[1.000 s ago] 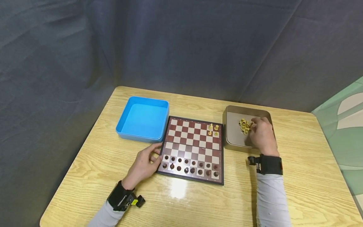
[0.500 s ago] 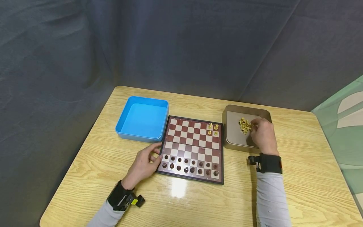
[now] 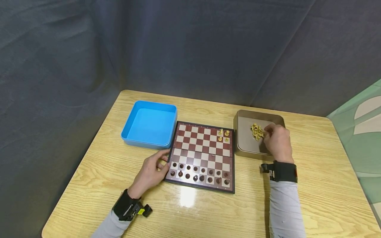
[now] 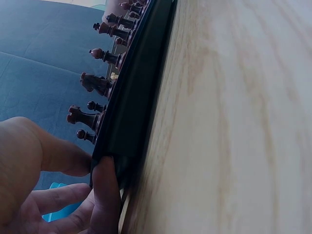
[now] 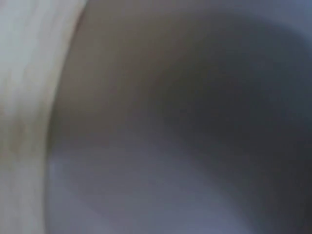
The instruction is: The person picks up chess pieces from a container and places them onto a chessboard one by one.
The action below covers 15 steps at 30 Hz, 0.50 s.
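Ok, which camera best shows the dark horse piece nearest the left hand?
Left wrist: the dark horse piece is close and side-on. The head view shows it tiny, from above; the right wrist view doesn't show it.

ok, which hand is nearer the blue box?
Left. The left hand touches the left edge of the chessboard, just in front of the blue box. The right hand reaches into the tan box, across the chessboard from the blue one.
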{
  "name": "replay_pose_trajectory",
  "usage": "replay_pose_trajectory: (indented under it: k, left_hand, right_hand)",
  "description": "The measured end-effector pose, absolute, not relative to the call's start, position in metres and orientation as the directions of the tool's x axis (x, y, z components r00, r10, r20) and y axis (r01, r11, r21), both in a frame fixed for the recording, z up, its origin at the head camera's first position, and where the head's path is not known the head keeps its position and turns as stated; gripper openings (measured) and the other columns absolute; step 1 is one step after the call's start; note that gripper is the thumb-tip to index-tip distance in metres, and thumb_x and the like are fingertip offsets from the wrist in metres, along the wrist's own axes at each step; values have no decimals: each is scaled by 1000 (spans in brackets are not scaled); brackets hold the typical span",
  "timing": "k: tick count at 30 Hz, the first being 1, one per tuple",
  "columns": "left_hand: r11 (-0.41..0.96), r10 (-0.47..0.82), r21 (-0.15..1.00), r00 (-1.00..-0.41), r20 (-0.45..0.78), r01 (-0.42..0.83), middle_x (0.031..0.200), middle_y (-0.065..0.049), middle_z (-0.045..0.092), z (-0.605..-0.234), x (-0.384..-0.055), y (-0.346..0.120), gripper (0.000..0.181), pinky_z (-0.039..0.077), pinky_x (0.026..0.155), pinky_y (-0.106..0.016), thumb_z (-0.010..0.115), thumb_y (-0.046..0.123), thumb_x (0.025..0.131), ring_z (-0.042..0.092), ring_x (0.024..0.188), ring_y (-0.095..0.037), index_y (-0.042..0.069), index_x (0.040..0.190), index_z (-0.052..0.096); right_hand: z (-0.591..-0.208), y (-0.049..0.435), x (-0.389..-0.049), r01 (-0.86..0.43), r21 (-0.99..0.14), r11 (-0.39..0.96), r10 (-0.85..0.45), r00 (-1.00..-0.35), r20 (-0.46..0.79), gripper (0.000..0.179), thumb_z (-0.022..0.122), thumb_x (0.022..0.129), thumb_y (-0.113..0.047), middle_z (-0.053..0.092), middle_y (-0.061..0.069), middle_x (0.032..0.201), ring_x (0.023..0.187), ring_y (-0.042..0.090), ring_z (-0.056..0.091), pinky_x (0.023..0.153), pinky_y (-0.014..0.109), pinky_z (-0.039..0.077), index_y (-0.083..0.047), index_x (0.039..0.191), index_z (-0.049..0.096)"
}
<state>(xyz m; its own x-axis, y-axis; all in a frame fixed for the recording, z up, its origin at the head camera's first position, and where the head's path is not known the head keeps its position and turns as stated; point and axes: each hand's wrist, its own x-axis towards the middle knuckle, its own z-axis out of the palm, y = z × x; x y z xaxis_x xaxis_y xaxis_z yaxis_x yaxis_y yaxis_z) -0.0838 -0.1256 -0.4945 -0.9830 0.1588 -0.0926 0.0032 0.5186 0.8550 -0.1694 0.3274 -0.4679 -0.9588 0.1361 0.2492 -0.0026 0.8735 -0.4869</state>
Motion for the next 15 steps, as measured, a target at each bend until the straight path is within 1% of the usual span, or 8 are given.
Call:
replay_pose_trajectory:
  k: [5,8,10,13,15]
  left_hand:
    - [521,158,854,-983,-97,0,106,-5,68,-495,-84,-125,55,56,60,-26,72,5,90,64,73,-11,6,144,60]
    - [522,157,853,-983,-97,-1,105,-5,68,-495,-84,-125,55,56,60,-26,72,5,90,64,73,-11,6,143,60]
    - [523,155,853,-983,-97,-1,105,-5,68,-494,-84,-125,54,56,60,-26,72,5,90,64,73,-11,7,143,60]
    - [523,154,852,-983,-99,-4,106,-5,68,-493,-84,-125,54,56,60,-26,72,5,90,64,73,-11,7,143,60]
    - [523,154,852,-983,-99,-4,106,-5,68,-493,-84,-125,54,56,60,-26,72,5,90,64,73,-11,6,143,60]
  right_hand:
    - [-457,325,-164,-3,-498,867,151,-951,268,17,60,90,5,68,31,90,77,41,65,61,51,53,14,101,70]
    - [-447,321,-161,-21,-505,863,157,-939,306,16,61,91,4,69,31,92,80,43,67,64,52,54,13,101,70]
    - [-440,316,-160,-47,-502,863,150,-927,344,15,63,92,4,70,30,92,81,42,68,63,47,53,12,101,71]
    - [-430,306,-158,-97,-497,862,128,-908,399,12,66,92,2,72,27,91,79,40,69,56,33,48,9,99,72]
    - [-424,299,-157,-130,-497,858,111,-898,426,11,68,92,0,73,25,91,78,37,69,55,26,44,6,99,74]
